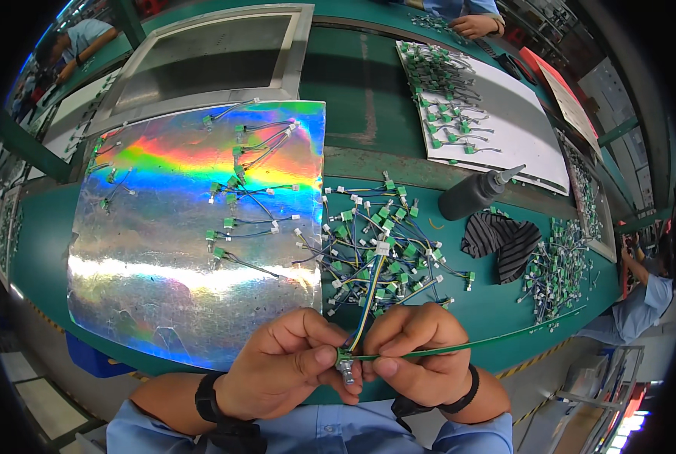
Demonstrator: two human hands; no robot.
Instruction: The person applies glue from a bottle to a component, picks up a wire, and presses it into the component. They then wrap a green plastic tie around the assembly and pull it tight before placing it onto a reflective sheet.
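Observation:
In front of my body, my left hand pinches a small potentiometer with a silver shaft and a green board. Its yellow, blue and dark wires run up to a white connector. Close beside it, my right hand grips a long, thin green strip between thumb and fingers. The strip's left end reaches the potentiometer, and the rest trails right over the table. Whether the end touches the board is too small to tell. A heap of similar wired parts lies just beyond my hands.
Left is a shiny holographic sheet bearing several wired parts. To the right are a dark squeeze bottle, a striped cloth and another heap. Behind stand a framed screen and a white board. Other people work nearby.

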